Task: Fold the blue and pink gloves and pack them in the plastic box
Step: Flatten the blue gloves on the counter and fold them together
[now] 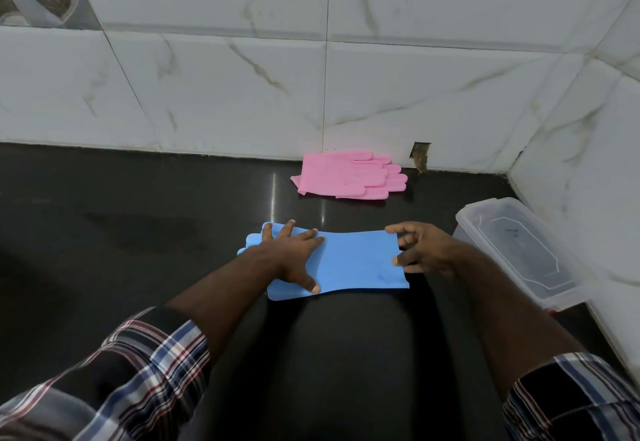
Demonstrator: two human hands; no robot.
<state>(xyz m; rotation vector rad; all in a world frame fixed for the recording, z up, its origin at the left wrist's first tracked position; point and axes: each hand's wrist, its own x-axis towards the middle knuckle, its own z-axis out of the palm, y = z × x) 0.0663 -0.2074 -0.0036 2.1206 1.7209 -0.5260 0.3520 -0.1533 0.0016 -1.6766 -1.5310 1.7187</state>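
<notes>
- Left hand (292, 255) lies flat on the blue gloves (349, 262), fingers spread wide, pressing down and gripping nothing.
- Right hand (424, 250) is at the cuff edge, thumb and fingertips pinching the blue rim, other fingers loosely curled.
- Blue gloves lie flat on the dark counter (138, 225), stretched between the two hands.
- Pink gloves (346, 177) lie beyond the fingertips, by the tiled wall (242, 94).
- Plastic box (519, 250) stands just right of the right hand, lid on.

head view | worn on head | faces forward and down | close over dark counter (104, 232) | tiled wall (242, 94) behind
</notes>
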